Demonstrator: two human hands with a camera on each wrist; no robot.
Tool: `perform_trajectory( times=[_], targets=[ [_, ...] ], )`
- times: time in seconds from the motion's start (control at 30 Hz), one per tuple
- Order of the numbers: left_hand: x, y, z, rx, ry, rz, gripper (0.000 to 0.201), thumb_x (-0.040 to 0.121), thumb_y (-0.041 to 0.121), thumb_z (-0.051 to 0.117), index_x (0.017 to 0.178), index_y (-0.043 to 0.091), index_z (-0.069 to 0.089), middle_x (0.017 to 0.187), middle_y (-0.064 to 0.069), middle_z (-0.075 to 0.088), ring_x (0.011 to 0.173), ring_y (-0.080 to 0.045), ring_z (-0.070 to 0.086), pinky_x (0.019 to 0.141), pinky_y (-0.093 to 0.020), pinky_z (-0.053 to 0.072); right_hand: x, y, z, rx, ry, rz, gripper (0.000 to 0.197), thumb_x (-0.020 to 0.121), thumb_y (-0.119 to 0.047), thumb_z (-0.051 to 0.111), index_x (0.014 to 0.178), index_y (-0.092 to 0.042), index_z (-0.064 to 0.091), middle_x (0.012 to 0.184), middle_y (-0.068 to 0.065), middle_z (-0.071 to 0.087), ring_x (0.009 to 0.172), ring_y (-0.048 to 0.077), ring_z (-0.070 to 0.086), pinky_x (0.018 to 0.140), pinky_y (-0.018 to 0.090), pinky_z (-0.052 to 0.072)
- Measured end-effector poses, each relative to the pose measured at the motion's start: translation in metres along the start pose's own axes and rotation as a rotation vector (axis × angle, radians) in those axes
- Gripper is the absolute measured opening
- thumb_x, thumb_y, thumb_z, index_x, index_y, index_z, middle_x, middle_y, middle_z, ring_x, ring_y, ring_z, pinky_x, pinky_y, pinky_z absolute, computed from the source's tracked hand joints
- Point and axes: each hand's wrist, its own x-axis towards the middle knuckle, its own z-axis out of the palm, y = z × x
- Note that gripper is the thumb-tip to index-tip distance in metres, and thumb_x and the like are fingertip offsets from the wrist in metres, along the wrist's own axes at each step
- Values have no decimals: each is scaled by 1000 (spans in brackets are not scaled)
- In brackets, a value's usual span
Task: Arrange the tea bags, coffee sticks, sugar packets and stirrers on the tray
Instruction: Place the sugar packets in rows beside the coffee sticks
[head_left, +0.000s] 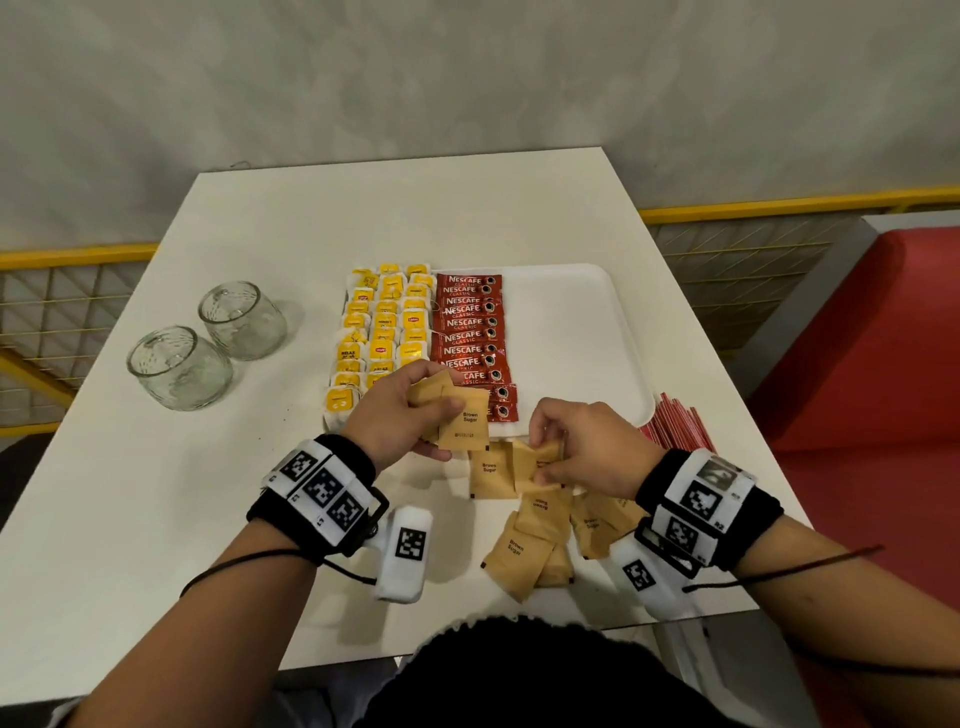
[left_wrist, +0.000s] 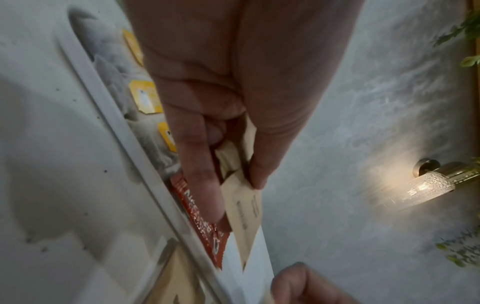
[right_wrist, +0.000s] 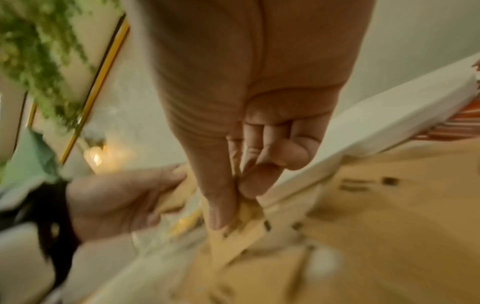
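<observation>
A white tray (head_left: 571, 332) holds rows of yellow tea bags (head_left: 382, 332) at its left and red coffee sticks (head_left: 470, 338) beside them; its right half is bare. My left hand (head_left: 410, 410) holds a small stack of brown sugar packets (head_left: 460, 415) over the tray's near edge, pinched between thumb and fingers (left_wrist: 205, 185). My right hand (head_left: 576, 447) pinches another brown sugar packet (right_wrist: 244, 230) just above a loose heap of sugar packets (head_left: 540, 525) on the table. Red stirrers (head_left: 675, 423) lie right of the tray.
Two upturned glass cups (head_left: 208, 343) stand at the left of the white table (head_left: 156, 519). A red seat (head_left: 883, 364) is beyond the table's right edge. A yellow-framed mesh rail (head_left: 62, 291) runs behind.
</observation>
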Motion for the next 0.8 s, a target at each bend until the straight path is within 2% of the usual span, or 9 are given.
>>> perform_trajectory(
  times=[0.1,0.2,0.3,0.37,0.43,0.53,0.63,0.73,0.8],
  targets=[
    [0,4,-1,-8,2,49,24,87,10,69,110,16,65,97,-4,66,73,-20,72,57,-40,61,5,-11,-15,375,27,-60,36,70,-11,83,99,-17,64,89,4,70,59,8,57,60,24,49],
    [1,9,1,-28,-9,79,25,86,11,70,109,20,68,99,0,65,74,-15,69,59,-41,61,13,-26,-25,603,73,-70,37,70,0,81,102,-7,64,70,4,64,54,11,58,52,22,50],
    [4,15,7,-179,-8,22,22,88,16,68,109,19,68,101,-2,67,78,-17,71,62,-38,62,26,-33,-27,602,122,-3,37,66,-1,84,96,-7,63,63,4,61,49,12,59,52,23,52],
    [8,17,9,-324,-10,-47,24,88,22,66,111,14,67,104,-7,70,84,-24,72,67,-39,62,34,-34,-28,594,145,35,39,63,-4,87,93,-7,62,68,12,62,53,18,59,54,26,52],
    [12,17,10,-347,-13,-63,32,85,21,70,115,10,66,108,-10,72,90,-25,72,71,-39,62,40,-34,-28,603,153,50,40,63,-5,87,95,-4,63,73,16,62,58,22,59,54,26,53],
    [21,16,12,-299,28,-45,36,81,10,74,116,8,64,107,-13,71,85,-22,73,63,-33,62,47,-35,-31,679,170,64,32,71,-7,82,97,-1,65,67,10,61,53,16,58,51,23,51],
    [30,18,13,-290,63,-27,36,81,6,74,116,8,63,105,-15,71,78,-19,73,55,-29,60,53,-37,-37,761,239,51,16,78,-10,76,89,-1,69,59,6,61,47,9,56,49,20,50],
    [39,20,15,-307,94,-6,41,82,6,73,121,6,60,109,-15,70,82,-21,74,53,-27,59,63,-37,-39,788,346,40,16,76,-8,78,86,1,70,60,4,63,47,9,55,51,22,52],
    [46,24,14,-333,142,15,43,82,5,73,123,6,59,112,-13,69,84,-21,73,53,-27,59,70,-38,-39,838,364,51,18,76,-9,78,89,0,69,65,4,65,49,9,56,52,23,54]
  ],
)
